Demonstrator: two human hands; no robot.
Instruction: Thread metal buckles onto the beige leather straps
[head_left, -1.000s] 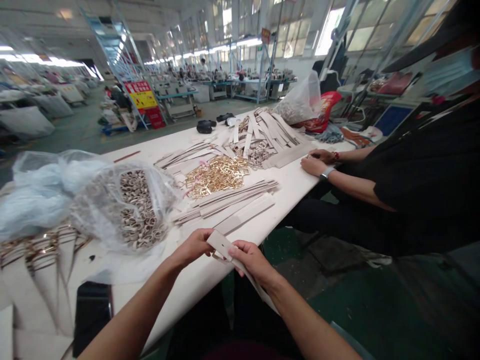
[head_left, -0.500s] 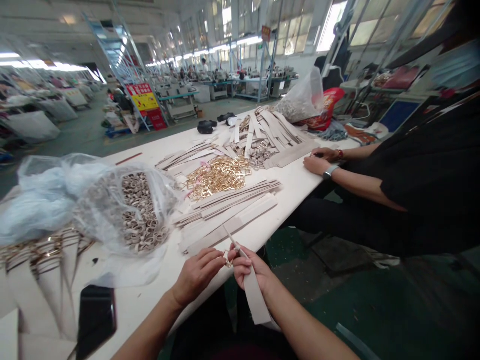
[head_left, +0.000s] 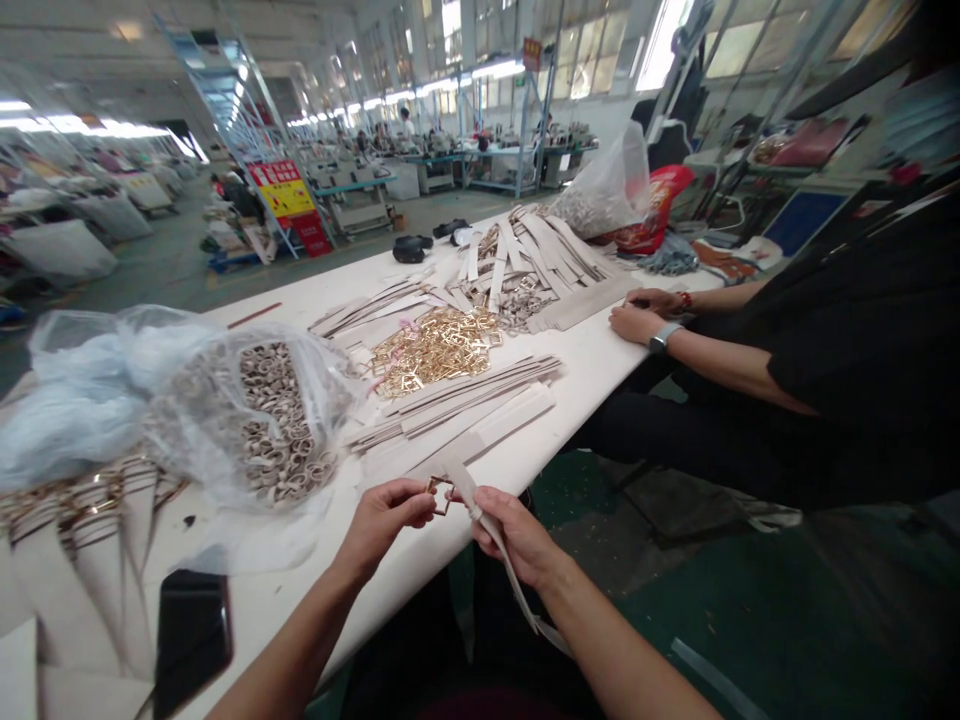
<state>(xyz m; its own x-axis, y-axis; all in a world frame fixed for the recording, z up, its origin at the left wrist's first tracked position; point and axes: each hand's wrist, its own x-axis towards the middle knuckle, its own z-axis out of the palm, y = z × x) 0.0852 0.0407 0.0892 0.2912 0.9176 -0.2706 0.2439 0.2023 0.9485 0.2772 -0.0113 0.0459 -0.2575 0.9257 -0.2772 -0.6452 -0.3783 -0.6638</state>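
At the table's near edge, my left hand (head_left: 386,522) pinches a gold square buckle (head_left: 442,496) between thumb and fingers. My right hand (head_left: 511,530), just beside it, is closed on a pale grey-beige strap (head_left: 501,545). One end of the strap points up past the fingers near the buckle; the other hangs down below the hand. Whether the strap passes through the buckle I cannot tell. Beyond my hands lie flat strips (head_left: 465,405) in a row and a heap of gold buckles (head_left: 435,352).
To the left stands a clear plastic bag of small loops (head_left: 281,430), with a black phone (head_left: 193,640) nearer me and buckled straps (head_left: 67,580) beside it. A pile of straps (head_left: 540,255) lies further back. At right sits a co-worker, hands (head_left: 643,318) on the table (head_left: 592,365).
My left hand has turned, bringing the buckle into plainer view. The strap in my right hand has tilted; its upper end now shows its broad face and its tail appears edge-on.
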